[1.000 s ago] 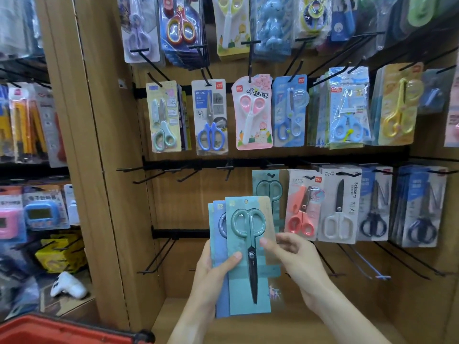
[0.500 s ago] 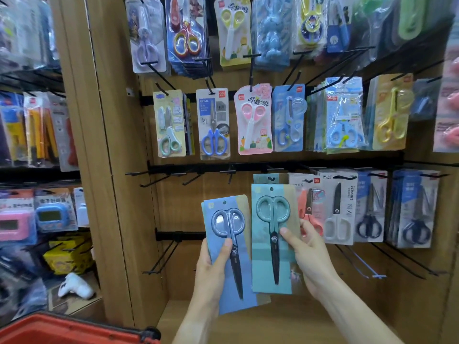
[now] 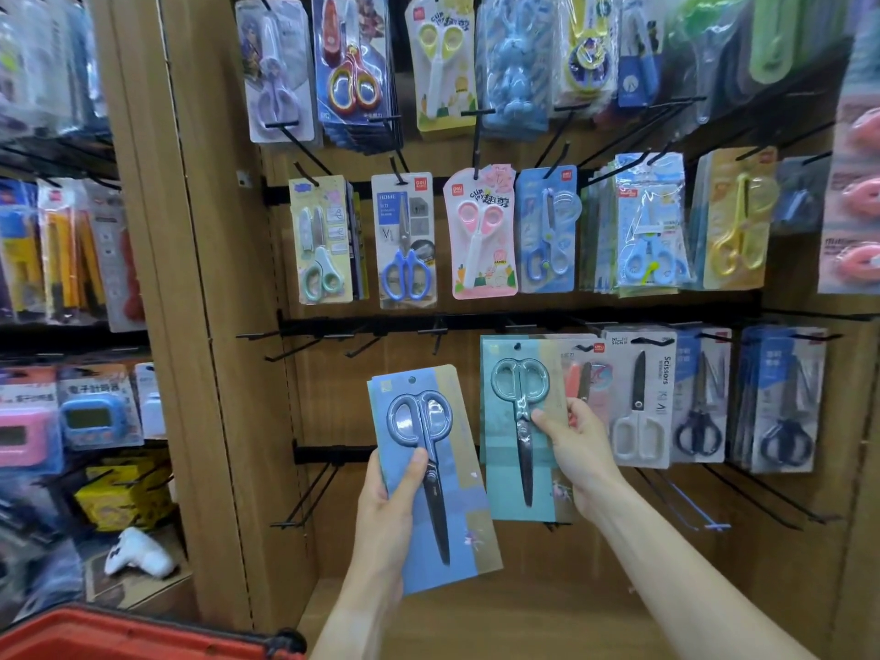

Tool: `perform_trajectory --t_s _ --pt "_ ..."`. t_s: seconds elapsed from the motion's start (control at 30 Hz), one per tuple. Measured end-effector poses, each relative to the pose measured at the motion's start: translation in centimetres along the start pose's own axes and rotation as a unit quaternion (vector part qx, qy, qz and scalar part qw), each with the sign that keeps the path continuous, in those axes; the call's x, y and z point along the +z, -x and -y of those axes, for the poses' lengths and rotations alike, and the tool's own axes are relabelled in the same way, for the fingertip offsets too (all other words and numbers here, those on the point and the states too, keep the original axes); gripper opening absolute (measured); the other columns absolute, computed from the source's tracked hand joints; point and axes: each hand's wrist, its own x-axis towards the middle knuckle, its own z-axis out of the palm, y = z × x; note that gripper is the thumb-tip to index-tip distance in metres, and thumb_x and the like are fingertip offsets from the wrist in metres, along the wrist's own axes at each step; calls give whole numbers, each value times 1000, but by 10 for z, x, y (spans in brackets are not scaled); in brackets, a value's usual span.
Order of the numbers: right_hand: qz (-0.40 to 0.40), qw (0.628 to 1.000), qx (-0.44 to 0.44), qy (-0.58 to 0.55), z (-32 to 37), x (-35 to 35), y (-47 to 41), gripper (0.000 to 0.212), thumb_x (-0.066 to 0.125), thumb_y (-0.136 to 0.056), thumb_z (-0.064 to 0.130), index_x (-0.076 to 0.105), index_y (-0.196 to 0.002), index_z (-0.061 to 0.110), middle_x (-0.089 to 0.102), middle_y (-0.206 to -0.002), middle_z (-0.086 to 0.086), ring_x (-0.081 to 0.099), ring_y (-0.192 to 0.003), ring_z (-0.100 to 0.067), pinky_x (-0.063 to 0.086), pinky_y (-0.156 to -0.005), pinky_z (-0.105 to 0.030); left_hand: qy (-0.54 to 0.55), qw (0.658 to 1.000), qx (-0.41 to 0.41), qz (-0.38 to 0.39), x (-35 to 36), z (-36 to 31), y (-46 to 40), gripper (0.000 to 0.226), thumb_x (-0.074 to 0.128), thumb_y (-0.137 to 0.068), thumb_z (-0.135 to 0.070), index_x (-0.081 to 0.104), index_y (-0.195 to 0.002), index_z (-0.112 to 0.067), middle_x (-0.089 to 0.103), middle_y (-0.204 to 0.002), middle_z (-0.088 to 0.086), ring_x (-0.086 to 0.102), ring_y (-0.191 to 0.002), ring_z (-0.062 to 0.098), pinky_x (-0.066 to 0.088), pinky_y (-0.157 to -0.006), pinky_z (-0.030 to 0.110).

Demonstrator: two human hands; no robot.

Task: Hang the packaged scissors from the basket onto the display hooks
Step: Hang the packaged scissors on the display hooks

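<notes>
My left hand grips a blue scissors pack by its left edge, thumb across the front, tilted slightly. My right hand holds a teal scissors pack raised up against the middle rail, its hang hole near the rail's hooks; whether it is on a hook I cannot tell. Bare black hooks stick out of that rail to the left. The red basket shows at the bottom left corner.
Packaged scissors fill the upper rows and the right of the middle row. More bare hooks hang on the lower rail. A wooden side panel divides this bay from shelves of timers on the left.
The packs were stacked together a second ago; my right hand took the teal one off and lifted it up to the middle rail. The left hand stayed low with the blue pack.
</notes>
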Motion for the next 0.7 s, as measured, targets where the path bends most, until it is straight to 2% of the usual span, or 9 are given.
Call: perform_trajectory --t_s 0.13,0.3,0.43,0.63,0.7 --pt "-12 1000 -3 14 -3 2 -6 24 68 -100 19 63 -122 16 73 -111 -2 71 -103 -20 59 -92 -44 2 1000 2 12 2 -1 0 28 67 -101 -33 65 -128 -29 79 -117 4 77 -104 30 62 -91 54" --pt "-10 999 10 49 -4 12 -31 16 66 -101 17 61 -115 22 73 -112 -4 71 -102 -25 59 -94 -50 -2 1000 6 22 3 1 0 27 66 -102 -29 65 -129 -28 80 -116 1 78 -104 25 63 -83 43" --pt "7 997 21 78 -7 17 -50 22 63 -102 17 59 -124 20 71 -116 -5 70 -103 -24 58 -94 -50 -6 1000 1 25 3 3 -3 28 67 -101 -31 65 -129 -28 80 -116 2 78 -104 26 62 -90 50" --pt "2 993 29 118 -7 17 -69 16 61 -104 20 61 -120 18 72 -109 -5 70 -97 -26 60 -88 -49 -17 999 -8 26 4 9 -6 28 67 -101 -32 65 -128 -29 79 -118 1 77 -107 26 60 -96 54" --pt "8 992 49 113 -11 17 -70 23 62 -103 24 64 -124 14 73 -110 -6 70 -101 -28 58 -93 -49 -21 999 -11 29 4 11 -5 28 67 -101 -33 65 -129 -29 79 -118 1 76 -108 26 60 -97 55"
